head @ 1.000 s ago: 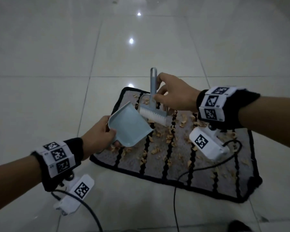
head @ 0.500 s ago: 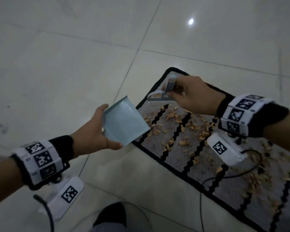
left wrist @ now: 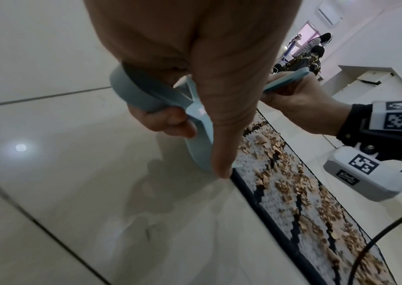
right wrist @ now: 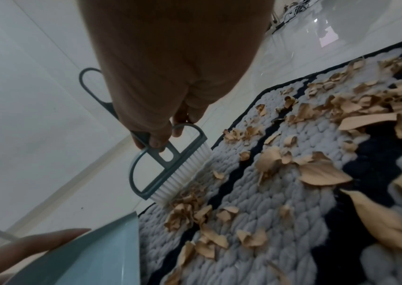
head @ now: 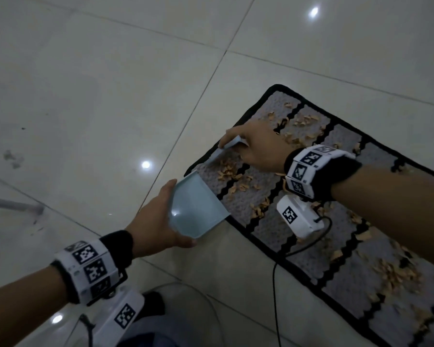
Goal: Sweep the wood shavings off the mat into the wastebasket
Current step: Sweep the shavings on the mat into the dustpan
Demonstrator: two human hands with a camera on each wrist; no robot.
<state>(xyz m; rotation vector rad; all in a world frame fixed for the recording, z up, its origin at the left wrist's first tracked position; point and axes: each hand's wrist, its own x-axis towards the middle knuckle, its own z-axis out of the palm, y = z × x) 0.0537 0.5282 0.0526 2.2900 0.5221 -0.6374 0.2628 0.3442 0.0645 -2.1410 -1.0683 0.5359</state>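
Note:
A grey knitted mat [head: 311,221] with black zigzag stripes lies on the tile floor, strewn with tan wood shavings [head: 231,171]. My left hand [head: 161,219] grips a light blue dustpan [head: 193,209] by its handle [left wrist: 141,92]; the pan's open lip meets the mat's near-left edge. My right hand [head: 256,144] holds a small grey-blue brush [right wrist: 170,173] by its handle. Its white bristles [right wrist: 185,173] rest on the mat beside a clump of shavings [right wrist: 190,210], just beyond the dustpan [right wrist: 92,256]. No wastebasket is plainly visible.
Pale glossy floor tiles [head: 110,96] surround the mat. A black cable [head: 276,284] from the right wrist camera unit [head: 298,216] trails over the mat's near edge. A grey rod [head: 13,205] lies at the far left. People and white furniture [left wrist: 309,52] stand far off.
The view swung left and down. The dustpan came down to the mat's left edge. The brush dropped from upright in the air to bristles on the mat.

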